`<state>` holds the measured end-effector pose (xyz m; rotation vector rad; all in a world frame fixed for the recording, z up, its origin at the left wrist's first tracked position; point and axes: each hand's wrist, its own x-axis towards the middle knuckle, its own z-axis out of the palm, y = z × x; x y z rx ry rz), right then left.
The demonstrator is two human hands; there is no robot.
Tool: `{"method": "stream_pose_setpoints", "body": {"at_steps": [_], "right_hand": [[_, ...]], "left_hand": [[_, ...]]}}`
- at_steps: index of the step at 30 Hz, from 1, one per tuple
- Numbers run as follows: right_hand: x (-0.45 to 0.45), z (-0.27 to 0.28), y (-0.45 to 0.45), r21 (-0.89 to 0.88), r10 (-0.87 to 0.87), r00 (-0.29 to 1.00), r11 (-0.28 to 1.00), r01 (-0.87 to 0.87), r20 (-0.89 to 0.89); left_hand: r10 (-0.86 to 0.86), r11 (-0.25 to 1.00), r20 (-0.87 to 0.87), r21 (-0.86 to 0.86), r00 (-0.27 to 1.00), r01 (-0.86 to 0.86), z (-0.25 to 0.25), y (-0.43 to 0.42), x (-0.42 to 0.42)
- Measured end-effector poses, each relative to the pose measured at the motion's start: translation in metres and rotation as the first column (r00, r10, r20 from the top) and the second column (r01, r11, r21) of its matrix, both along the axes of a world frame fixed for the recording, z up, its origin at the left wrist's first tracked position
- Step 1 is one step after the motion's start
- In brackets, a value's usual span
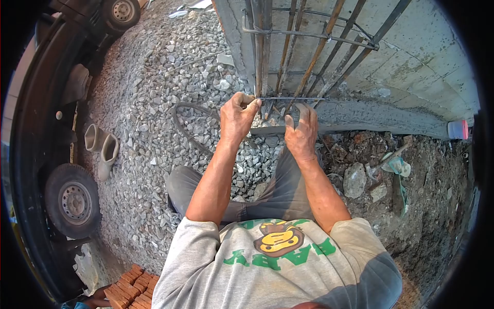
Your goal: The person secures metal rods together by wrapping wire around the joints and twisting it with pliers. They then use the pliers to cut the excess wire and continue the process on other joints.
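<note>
The left hand [238,118] pinches the end of a thin rod [290,98] across the feet of upright steel bars [259,62]; the right hand [302,131] curls just below, its grip unclear. A gray shirt [257,286] carries a cartoon face [279,240] and green capitals [297,256], not fully legible.

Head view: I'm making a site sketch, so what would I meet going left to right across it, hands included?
Tall beige boots → curved dark-grey hose-like loop → bare left hand → bare right hand → large angular grey stone → small white-and-pink cylindrical container.
</note>
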<state>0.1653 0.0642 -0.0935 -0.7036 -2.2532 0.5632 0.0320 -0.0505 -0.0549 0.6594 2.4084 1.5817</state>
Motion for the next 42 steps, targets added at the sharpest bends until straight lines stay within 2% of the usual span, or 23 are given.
{"method": "stream_pose_setpoints", "body": {"at_steps": [2,4,7,8,10,14,16,19,20,21,23,24,26,27,28,29,30,31,33,35,38,41,42], "right_hand": [[-0.003,-0.006,0.007,0.005,-0.032,0.999,0.999,0.032,0.007],[-0.006,-0.008,0.015,-0.217,-0.069,0.984,0.971,0.103,0.161],[-0.003,-0.004,0.024,-0.372,0.050,0.986,0.928,0.013,0.158],[-0.002,-0.004,0.028,-0.372,0.052,0.986,0.928,0.011,0.157],[-0.001,-0.003,0.034,-0.588,0.063,0.998,0.808,-0.047,0.005],[0.016,0.021,0.033,-0.686,0.110,0.985,0.707,-0.173,-0.135],[0.033,0.026,0.025,-0.865,0.186,0.970,0.449,-0.225,-0.156],[0.036,0.024,-0.005,-0.859,0.171,0.943,0.391,-0.331,-0.285],[0.038,0.031,-0.009,-0.923,0.226,0.969,0.340,-0.178,-0.104],[0.037,0.034,-0.015,-0.923,0.227,0.968,0.340,-0.180,-0.105],[0.035,0.040,-0.028,-0.797,0.304,0.943,0.532,-0.284,-0.133],[0.036,0.049,-0.035,-0.726,0.337,0.940,0.632,-0.269,-0.055],[0.034,0.047,-0.049,-0.650,0.351,0.936,0.705,-0.283,-0.027],[0.033,0.048,-0.053,-0.625,0.360,0.933,0.721,-0.298,-0.030],[0.032,0.053,-0.054,-0.625,0.364,0.931,0.719,-0.303,-0.033],[0.031,0.060,-0.054,-0.607,0.416,0.904,0.745,-0.275,0.101],[0.029,0.064,-0.054,-0.583,0.455,0.859,0.773,-0.250,0.235],[0.028,0.062,-0.056,-0.580,0.455,0.860,0.774,-0.253,0.232],[0.031,0.053,-0.063,-0.369,0.512,0.832,0.830,-0.417,0.212],[0.032,0.050,-0.070,-0.332,0.544,0.810,0.822,-0.463,0.218],[0.036,0.046,-0.080,-0.379,0.587,0.795,0.778,-0.502,0.153],[0.042,0.044,-0.084,-0.358,0.571,0.811,0.789,-0.499,0.128],[0.042,0.052,-0.084,-0.408,0.560,0.799,0.796,-0.446,0.220]], "left_hand": [[-0.017,0.997,-0.105,-0.083,0.994,0.008,0.006,0.003,0.001],[-0.040,0.974,-0.316,-0.226,0.948,-0.034,0.015,0.006,0.006],[-0.051,0.942,-0.395,-0.325,0.917,-0.088,0.019,0.013,0.007],[-0.033,0.936,-0.355,-0.340,0.934,-0.096,0.018,0.014,0.006],[-0.036,0.936,-0.401,-0.335,0.915,-0.110,0.013,0.014,0.008],[-0.024,0.949,-0.426,-0.294,0.904,-0.113,0.007,0.013,0.009],[-0.013,0.945,-0.405,-0.304,0.914,-0.122,0.010,0.013,0.011],[0.001,0.936,-0.405,-0.323,0.914,-0.144,0.009,0.014,0.012],[0.005,0.931,-0.431,-0.327,0.902,-0.162,0.008,0.014,0.011],[0.007,0.931,-0.432,-0.326,0.902,-0.164,0.008,0.015,0.013],[0.158,0.965,-0.316,-0.150,0.936,-0.214,0.008,0.017,0.018],[0.160,0.965,-0.316,-0.148,0.935,-0.215,0.008,0.018,0.017],[0.216,0.965,0.043,-0.163,0.976,-0.206,0.009,0.018,0.013],[0.222,0.963,0.041,-0.164,0.974,-0.212,0.008,0.016,0.012],[0.220,0.975,0.263,-0.041,0.939,-0.216,0.006,0.013,0.011],[0.176,0.967,0.469,0.081,0.866,-0.241,0.004,0.011,0.009],[0.139,0.968,0.545,0.103,0.827,-0.230,0.003,0.008,0.007],[0.139,0.967,0.542,0.105,0.829,-0.231,0.002,0.007,0.006],[-0.021,0.920,0.745,0.276,0.666,-0.280,0.000,0.004,0.008],[-0.095,0.920,0.790,0.302,0.605,-0.249,-0.011,0.001,0.004],[-0.370,0.836,0.775,0.518,0.512,-0.181,-0.032,0.001,0.000],[-0.454,0.823,0.794,0.547,0.405,-0.150,-0.050,0.001,-0.008],[-0.485,0.809,0.784,0.570,0.387,-0.140,-0.048,0.001,-0.006]]}}
